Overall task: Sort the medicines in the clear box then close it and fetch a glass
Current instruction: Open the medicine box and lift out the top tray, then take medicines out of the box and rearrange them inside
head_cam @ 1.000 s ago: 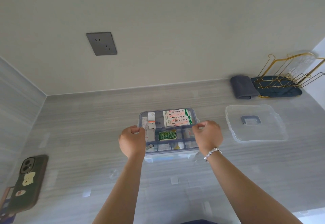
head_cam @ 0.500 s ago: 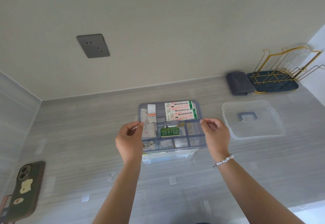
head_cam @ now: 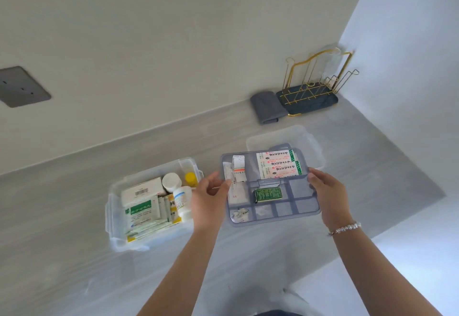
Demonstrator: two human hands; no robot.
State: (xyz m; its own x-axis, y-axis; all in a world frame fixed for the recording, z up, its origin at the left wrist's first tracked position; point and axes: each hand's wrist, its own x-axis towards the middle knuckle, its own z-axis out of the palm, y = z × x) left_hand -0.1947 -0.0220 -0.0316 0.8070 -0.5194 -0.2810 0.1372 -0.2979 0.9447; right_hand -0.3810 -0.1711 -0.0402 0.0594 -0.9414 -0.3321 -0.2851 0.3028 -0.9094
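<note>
1. Holding the grey-blue translucent plastic divider tray [head_cam: 270, 186] by its two short ends, above the grey bench [head_cam: 74, 216], right of the clear plastic medicine box [head_cam: 151, 201].
2. Looking light and stiff; loose packets likely sliding if tilted, so gripping the end rims level.
3. Reaching forward, left hand [head_cam: 208, 199] and right hand [head_cam: 327, 196] pinching the rims, fingers curled.

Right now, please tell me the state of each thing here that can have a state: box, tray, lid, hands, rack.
clear box: open, on the counter, filled with medicine packets and bottles.
divider tray: lifted out, held to the right of the box, partly over the lid.
lid: off, lying flat on the counter.
left hand: grips the tray's left edge.
right hand: grips the tray's right edge.
gold rack: upright.
grey cloth: folded.
</note>
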